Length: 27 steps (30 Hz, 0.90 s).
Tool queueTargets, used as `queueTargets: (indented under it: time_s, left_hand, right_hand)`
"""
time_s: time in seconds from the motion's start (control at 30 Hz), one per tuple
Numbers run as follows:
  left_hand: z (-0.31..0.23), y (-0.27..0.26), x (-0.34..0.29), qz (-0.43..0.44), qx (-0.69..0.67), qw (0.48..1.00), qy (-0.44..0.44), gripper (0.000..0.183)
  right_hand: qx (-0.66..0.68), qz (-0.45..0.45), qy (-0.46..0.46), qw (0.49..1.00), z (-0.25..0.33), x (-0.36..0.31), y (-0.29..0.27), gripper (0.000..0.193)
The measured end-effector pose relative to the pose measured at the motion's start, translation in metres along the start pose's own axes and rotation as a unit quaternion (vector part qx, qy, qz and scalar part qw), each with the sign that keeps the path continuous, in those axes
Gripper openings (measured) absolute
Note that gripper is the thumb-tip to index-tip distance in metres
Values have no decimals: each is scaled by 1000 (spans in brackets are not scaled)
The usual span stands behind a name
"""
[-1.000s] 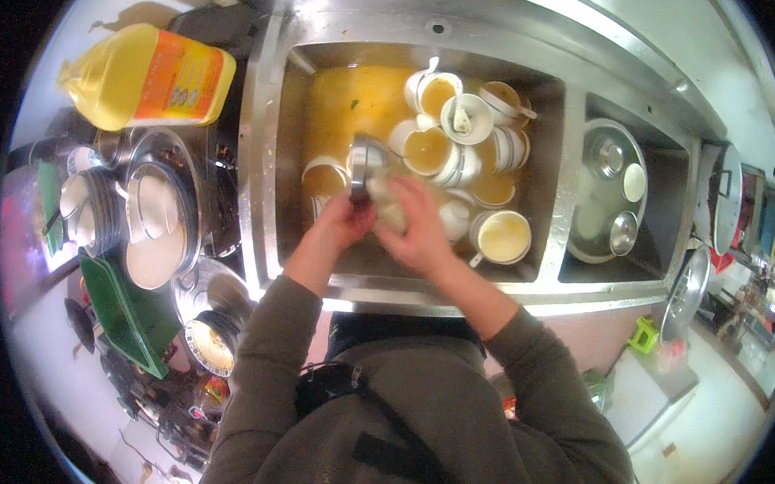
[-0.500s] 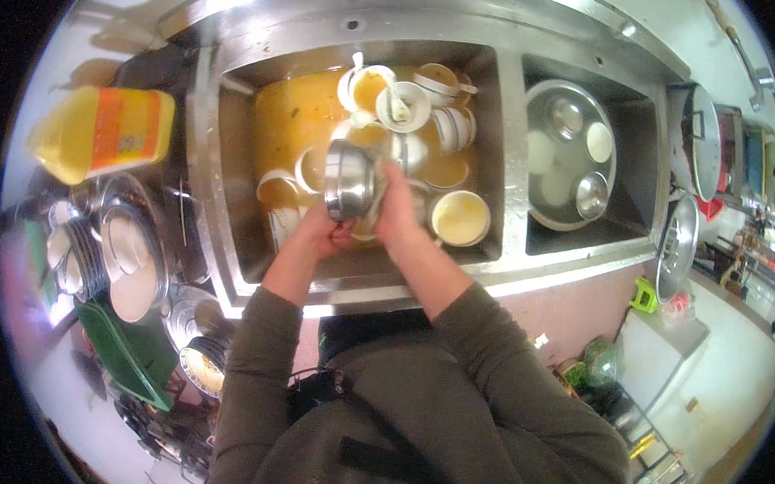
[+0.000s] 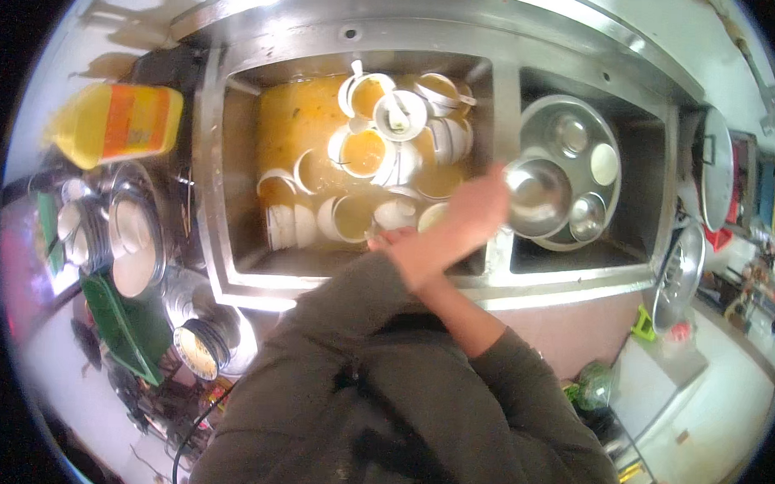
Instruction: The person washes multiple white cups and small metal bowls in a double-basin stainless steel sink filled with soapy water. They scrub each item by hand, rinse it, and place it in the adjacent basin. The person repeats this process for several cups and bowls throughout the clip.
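A shiny steel bowl (image 3: 538, 199) is tilted over the round metal basin in the right sink, its hollow inside showing. My left hand (image 3: 474, 213), smeared by motion, reaches across my body and grips the bowl's near rim. Beneath the left forearm, my right hand (image 3: 393, 238) stays over the left sink's near side. Its fingertips look curled, but the rest is hidden, and what they hold cannot be made out. White cups and bowls lie in the murky orange water, among them a cup (image 3: 352, 219) close to the right hand and a bowl with a spoon (image 3: 400, 116).
The round basin (image 3: 614, 135) holds water, small steel bowls and pale dishes. A steel divider (image 3: 505, 101) separates the sinks. A yellow jug (image 3: 123, 126) and stacked plates (image 3: 135, 250) stand at left; a large pan (image 3: 714, 168) leans at right.
The steel bowl has gone from over the left sink to over the basin at right, carried by my left hand. My right hand has dropped lower, under the left arm.
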<state>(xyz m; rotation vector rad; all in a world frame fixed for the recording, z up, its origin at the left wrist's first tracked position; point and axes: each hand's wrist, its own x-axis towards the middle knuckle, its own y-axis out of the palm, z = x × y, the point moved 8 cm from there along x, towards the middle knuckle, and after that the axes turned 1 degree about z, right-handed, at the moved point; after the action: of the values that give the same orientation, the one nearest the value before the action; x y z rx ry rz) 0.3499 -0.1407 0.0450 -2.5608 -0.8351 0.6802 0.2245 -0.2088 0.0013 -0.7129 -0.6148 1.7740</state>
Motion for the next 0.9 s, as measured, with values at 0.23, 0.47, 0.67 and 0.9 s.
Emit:
queueTargets:
  time_s: [0.23, 0.47, 0.67, 0.9]
  left_hand:
    - [-1, -2, -6, -130, -83, 981, 119, 33]
    - [263, -104, -71, -87, 122, 921, -360, 38]
    - [307, -98, -122, -11, 230, 934, -273, 45]
    - [372, -56, -109, 230, 193, 888, -349, 40]
  right_hand:
    - [146, 67, 22, 987, -6, -4, -9, 31]
    - [191, 128, 224, 947, -37, -14, 5, 39]
    - [442, -13, 385, 810, -65, -3, 19, 33]
    - [533, -200, 386, 726, -78, 32, -14, 39]
